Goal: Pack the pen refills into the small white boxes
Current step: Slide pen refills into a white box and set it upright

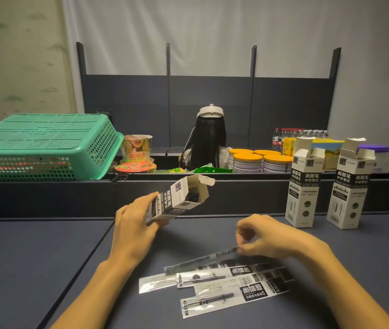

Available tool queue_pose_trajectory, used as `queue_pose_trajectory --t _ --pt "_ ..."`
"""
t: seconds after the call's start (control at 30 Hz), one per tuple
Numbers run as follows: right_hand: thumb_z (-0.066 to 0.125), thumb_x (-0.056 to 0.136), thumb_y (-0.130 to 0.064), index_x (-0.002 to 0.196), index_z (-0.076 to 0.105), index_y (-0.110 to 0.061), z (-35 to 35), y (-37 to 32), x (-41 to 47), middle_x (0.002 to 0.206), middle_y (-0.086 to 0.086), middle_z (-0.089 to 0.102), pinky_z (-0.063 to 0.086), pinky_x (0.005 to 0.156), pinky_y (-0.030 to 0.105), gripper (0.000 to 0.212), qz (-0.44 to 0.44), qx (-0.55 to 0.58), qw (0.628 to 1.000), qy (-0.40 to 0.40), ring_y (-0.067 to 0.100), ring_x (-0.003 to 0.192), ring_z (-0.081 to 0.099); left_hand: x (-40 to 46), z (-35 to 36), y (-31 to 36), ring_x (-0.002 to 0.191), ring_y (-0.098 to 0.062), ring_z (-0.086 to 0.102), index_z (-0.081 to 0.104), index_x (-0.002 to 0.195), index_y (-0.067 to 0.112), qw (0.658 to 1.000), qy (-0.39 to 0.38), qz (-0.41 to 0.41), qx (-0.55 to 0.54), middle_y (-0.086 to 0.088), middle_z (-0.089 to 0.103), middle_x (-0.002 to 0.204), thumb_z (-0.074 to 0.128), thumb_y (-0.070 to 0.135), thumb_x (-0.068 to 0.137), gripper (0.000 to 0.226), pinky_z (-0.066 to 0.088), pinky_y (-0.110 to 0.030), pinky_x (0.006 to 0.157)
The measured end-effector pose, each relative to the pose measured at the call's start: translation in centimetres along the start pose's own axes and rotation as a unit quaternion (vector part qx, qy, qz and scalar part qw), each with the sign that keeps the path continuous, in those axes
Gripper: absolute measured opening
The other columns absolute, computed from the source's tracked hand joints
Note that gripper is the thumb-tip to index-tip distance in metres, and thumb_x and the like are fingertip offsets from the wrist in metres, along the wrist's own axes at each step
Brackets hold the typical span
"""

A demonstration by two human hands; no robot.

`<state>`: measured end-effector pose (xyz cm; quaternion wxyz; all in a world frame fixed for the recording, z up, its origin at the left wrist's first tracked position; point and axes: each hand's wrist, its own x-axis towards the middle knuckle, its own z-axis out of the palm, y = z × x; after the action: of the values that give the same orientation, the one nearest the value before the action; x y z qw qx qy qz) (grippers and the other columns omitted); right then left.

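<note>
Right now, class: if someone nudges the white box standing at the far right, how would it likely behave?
The far-right box would probably tip easily: it stands tall on a narrow base. It looks like thin card, so likely light. Its open top flaps would probably crush under pressure.

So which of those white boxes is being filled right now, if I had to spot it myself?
Start at the dark blue table and look to its middle, just before the raised ledge. The box being filled is gripped in the left hand, tilted, its open flaps pointing right. The other two boxes stand upright on the table at the right, untouched.
</note>
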<state>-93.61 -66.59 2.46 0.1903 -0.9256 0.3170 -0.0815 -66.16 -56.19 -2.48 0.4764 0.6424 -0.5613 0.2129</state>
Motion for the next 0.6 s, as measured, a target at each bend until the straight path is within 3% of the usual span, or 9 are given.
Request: queue_pose_trajectory --t 0.13,0.23,0.33,0.5,0.6 --pt "0.073 0.084 -0.018 0.080 0.065 -0.014 -1.1 -1.5 -1.0 0.096 0.006 0.072 0.056 0.080 0.030 0.010 -0.058 0.192 0.979 0.040 0.020 0.090 0.068 -0.1 0.1 -0.1 0.103 -0.019 0.061 0.056 0.128 0.017 1.000 -0.002 0.000 -0.007 0.001 0.064 0.119 0.084 0.026 0.070 0.065 0.047 -0.051 0.090" --pt "0.069 0.082 -0.016 0.089 0.054 0.002 -2.0 -3.0 -2.1 0.102 0.019 0.071 0.058 0.065 0.034 0.024 -0.089 0.391 0.914 0.058 0.034 0.079 0.070 0.0 0.1 -0.2 0.105 -0.021 0.061 0.056 0.128 0.017 1.000 -0.001 -0.003 -0.007 0.000 0.065 0.119 0.085 0.026 0.069 0.066 0.047 -0.051 0.090" --pt "0.067 0.078 -0.015 0.088 0.049 -0.004 -2.8 -3.8 -3.0 0.101 0.028 0.069 0.057 0.058 0.033 0.023 -0.115 0.516 0.845 0.078 0.037 0.072 0.070 0.1 0.2 -0.3 0.104 -0.021 0.061 0.057 0.127 0.018 1.000 0.001 0.002 -0.014 0.001 0.065 0.119 0.085 0.023 0.069 0.065 0.047 -0.052 0.089" --pt "0.067 0.070 -0.016 0.081 0.057 -0.013 -4.2 -3.3 -3.9 0.097 0.030 0.069 0.059 0.054 0.035 0.015 -0.121 0.615 0.762 0.165 0.035 0.068 0.072 0.1 0.1 -0.3 0.105 -0.021 0.061 0.057 0.127 0.018 1.000 0.004 0.003 -0.013 0.002 0.064 0.120 0.083 0.023 0.070 0.063 0.046 -0.051 0.091" --pt "0.060 0.080 -0.013 0.084 0.054 -0.014 -4.6 -3.0 -3.9 0.101 0.026 0.070 0.060 0.059 0.036 0.007 -0.127 0.627 0.739 0.211 0.035 0.075 0.073 0.1 0.0 -0.1 0.104 -0.017 0.061 0.057 0.126 0.020 1.000 0.005 0.005 -0.015 0.005 0.064 0.119 0.079 0.039 0.070 0.062 0.046 -0.049 0.090"
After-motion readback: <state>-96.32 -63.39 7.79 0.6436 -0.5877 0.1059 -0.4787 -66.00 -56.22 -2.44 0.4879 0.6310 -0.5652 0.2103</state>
